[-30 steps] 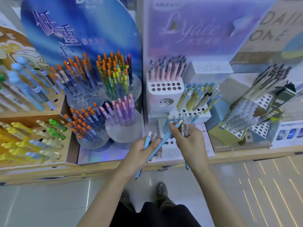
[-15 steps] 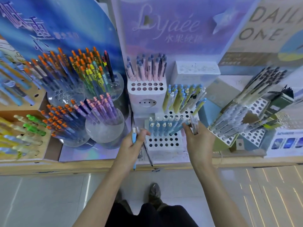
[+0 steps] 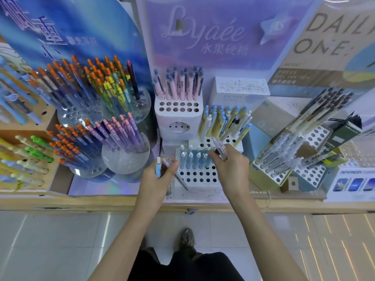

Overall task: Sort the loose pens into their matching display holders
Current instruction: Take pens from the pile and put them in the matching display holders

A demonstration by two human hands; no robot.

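A: What is closest to the camera?

B: The person's dark trousers and one shoe [image 3: 187, 239] on the pale floor tiles. From there both forearms reach up over the wooden shelf edge [image 3: 81, 202].

A: And how are the hands?

B: The left hand [image 3: 155, 180] has its fingers curled around a light blue pen [image 3: 157, 169] with a white top, which stands upright in the fist. A clear pen [image 3: 167, 161] sits beside it in the same grip. The right hand [image 3: 232, 171] holds a small bundle of clear pens [image 3: 220, 151] between thumb and fingers. Its fingertips are at the row of blue pens [image 3: 191, 160].

A: Where do those blue pens stand?

B: In the back rows of a white holder [image 3: 197, 178] with many round holes, between the two hands. Its front rows show open holes.

A: What is behind it?

B: Just behind, yellow pens [image 3: 219, 122] lean in another white holder. To the left of them, pink pens [image 3: 182, 88] stand in a taller white block. Further left, purple pens [image 3: 121, 130] fill a clear cup. At the very back is a purple sign [image 3: 203, 35] with the word "Lyaée".
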